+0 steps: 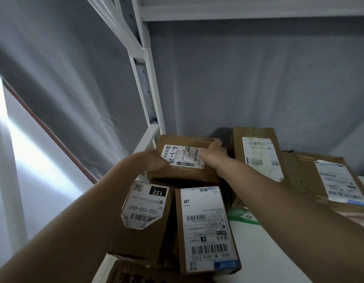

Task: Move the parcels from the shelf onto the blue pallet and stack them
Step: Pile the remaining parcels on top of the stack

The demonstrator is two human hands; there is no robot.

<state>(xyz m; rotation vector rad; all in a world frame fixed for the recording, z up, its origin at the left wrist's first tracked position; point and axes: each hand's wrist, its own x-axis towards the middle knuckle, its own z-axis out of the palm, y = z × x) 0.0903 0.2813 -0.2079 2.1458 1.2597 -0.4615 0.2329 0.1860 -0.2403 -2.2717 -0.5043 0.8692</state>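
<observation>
Both hands grip one parcel [187,160] at the back left of the shelf [269,252], beside the white upright [148,94]. The left hand [154,162] holds its near left corner, fingers curled under the edge and mostly hidden. The right hand [212,153] lies across the top, fingers bent over the far right edge. The parcel rests on two labelled boxes, the "122" box [140,221] and a narrow box [205,231]. More boxes [258,156] lie to the right.

Top parcel [185,160] on two front parcels [144,217], upright parcel [256,152] right
</observation>
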